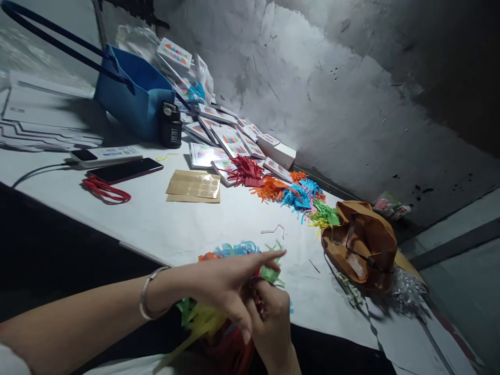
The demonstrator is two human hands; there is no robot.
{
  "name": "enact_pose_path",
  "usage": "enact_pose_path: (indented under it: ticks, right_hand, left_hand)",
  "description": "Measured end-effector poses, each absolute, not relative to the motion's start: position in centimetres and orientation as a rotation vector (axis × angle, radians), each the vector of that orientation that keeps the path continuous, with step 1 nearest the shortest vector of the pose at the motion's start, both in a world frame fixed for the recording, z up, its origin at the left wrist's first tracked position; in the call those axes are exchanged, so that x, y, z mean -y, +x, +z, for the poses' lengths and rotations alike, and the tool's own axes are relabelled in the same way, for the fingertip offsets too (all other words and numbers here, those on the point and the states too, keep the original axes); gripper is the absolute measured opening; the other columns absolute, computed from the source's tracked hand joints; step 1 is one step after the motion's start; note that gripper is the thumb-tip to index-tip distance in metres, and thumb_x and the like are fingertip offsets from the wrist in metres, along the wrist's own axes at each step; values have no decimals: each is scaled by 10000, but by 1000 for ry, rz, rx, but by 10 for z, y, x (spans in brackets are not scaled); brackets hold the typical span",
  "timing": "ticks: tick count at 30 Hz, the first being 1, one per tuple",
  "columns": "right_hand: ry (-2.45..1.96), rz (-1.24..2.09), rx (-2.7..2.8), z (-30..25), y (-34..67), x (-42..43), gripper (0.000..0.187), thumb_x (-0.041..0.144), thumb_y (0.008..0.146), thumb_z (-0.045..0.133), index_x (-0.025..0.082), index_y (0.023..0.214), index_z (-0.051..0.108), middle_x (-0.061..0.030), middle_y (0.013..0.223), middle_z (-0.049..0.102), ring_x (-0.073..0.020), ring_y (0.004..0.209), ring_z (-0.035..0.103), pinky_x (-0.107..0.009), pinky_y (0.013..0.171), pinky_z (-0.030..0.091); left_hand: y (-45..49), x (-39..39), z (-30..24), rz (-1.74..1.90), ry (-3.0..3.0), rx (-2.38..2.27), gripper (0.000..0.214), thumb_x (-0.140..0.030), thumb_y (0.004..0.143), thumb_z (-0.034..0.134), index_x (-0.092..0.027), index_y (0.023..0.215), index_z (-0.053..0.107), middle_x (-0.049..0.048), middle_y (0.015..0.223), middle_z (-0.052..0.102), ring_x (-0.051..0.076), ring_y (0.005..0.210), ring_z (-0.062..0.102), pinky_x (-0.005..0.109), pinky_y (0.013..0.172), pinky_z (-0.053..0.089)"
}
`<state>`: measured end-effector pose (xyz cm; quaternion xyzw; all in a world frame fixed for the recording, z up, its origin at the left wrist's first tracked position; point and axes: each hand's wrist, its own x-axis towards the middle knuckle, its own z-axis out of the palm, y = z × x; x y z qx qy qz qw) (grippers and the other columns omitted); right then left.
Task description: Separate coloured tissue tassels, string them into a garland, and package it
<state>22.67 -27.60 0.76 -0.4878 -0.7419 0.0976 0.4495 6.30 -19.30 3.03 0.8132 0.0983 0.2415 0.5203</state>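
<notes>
My left hand [224,284], with a silver bangle on the wrist, reaches across from the left, its forefinger stretched out and its other fingers curled over a bunch of coloured paper strips [234,252]. My right hand [273,315] comes up from below and pinches the same bunch of strips, fingers closed. Yellow, green and red strips [203,320] hang beneath both hands at the table's near edge.
On the white table [234,213] lie heaps of cut strips [289,190], small printed packs [230,143], a brown sticker sheet [194,186], a phone [125,170], a red cord [103,188], a dark bottle [171,125], a blue bag [135,96] and a brown bag [361,245].
</notes>
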Motion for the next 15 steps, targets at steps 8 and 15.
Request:
enact_pose_path:
  ticks: [8,15]
  right_hand:
    - [-1276,632,1372,10,224,280,253,378,946,596,198,799,697,14,649,645,-122,575,597,-198,546,460]
    - [-1301,522,1244,2,220,276,291,433,913,636,187,767,689,6,627,636,-128,539,584,-208,508,452]
  left_hand:
    - [90,214,-45,606,1202,-90,1354,-657,480,911,-265,1564,201,170,1447,504,375,1361,454,542,1172,264]
    - [101,253,-85,603,1183,-95,1048,-726,431,863,-365,1359,538,59,1108,705,404,1142,627,482,996,496]
